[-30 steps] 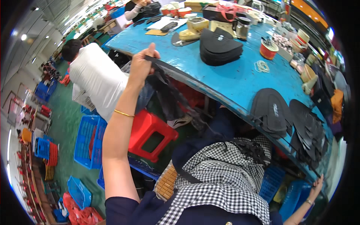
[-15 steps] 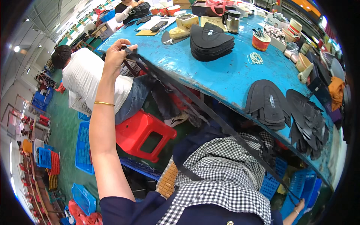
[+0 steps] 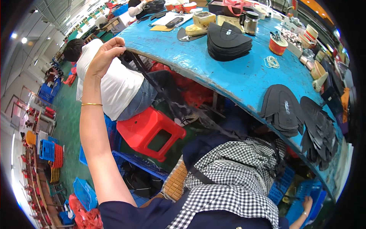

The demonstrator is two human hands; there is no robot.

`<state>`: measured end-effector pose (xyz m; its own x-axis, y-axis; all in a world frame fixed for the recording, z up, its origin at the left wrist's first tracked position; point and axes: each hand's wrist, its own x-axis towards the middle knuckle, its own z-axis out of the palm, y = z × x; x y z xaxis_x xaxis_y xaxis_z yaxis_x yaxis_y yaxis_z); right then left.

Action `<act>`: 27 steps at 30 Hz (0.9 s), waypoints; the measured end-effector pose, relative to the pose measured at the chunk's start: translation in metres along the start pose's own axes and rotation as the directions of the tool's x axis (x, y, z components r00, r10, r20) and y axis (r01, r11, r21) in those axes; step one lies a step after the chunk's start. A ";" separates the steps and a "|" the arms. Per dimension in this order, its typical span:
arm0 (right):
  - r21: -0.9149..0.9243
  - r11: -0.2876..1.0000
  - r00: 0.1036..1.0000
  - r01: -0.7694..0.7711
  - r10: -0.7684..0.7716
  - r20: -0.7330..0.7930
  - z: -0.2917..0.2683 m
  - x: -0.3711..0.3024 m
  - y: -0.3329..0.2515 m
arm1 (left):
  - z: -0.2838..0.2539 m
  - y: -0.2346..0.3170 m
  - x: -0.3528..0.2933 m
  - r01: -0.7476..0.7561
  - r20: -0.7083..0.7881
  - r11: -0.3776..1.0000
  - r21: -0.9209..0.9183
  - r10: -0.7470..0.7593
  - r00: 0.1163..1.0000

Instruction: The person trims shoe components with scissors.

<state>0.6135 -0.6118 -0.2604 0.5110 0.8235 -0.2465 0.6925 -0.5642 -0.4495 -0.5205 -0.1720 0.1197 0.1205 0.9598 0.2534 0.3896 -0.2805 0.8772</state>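
Observation:
Raised high at the left, my left hand (image 3: pixel 106 55) is closed in a pinch on the end of a long, thin black strip (image 3: pixel 166 91). The strip hangs slack from my fingers, past the table's edge, down to my checked apron (image 3: pixel 232 171). Low at the right, my right hand (image 3: pixel 306 204) is over a blue plastic basket (image 3: pixel 294 212) beneath the table. Its fingers are small and unclear; a dark piece shows beside them, and I cannot make out whether they hold it.
The blue table (image 3: pixel 236 72) bears a stack of black shoe-upper pieces (image 3: pixel 228 42), more cut pieces (image 3: pixel 284 108), a glass jar (image 3: pixel 250 24) and a red tub (image 3: pixel 278 45). A person in white (image 3: pixel 110 84) sits at the left. A red stool (image 3: pixel 146 131) stands near.
The strip, stretched taut between my hands before, now sags from my left hand to my lap. My left hand has shifted slightly left; my right hand sits slightly higher, over the basket.

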 end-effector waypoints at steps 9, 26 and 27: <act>0.559 0.487 0.718 0.672 -0.614 -0.328 0.010 -0.052 -0.570 | 0.153 0.121 -0.022 -0.296 0.212 0.945 0.140 0.264 0.941; 0.780 0.588 0.498 0.214 -0.753 0.431 0.004 -0.078 -0.681 | 0.106 0.046 -0.020 -0.081 -0.017 0.997 0.005 0.081 0.997; 0.775 0.604 0.564 0.189 -0.712 0.417 0.002 -0.075 -0.668 | 0.110 0.035 -0.022 -0.069 0.005 0.997 0.024 0.069 0.998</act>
<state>0.1116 -0.2966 0.0562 -0.4173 0.8913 -0.1773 0.1199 -0.1394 -0.9829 -0.4088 -0.2033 0.1001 0.1522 0.9380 0.3115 0.4025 -0.3466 0.8472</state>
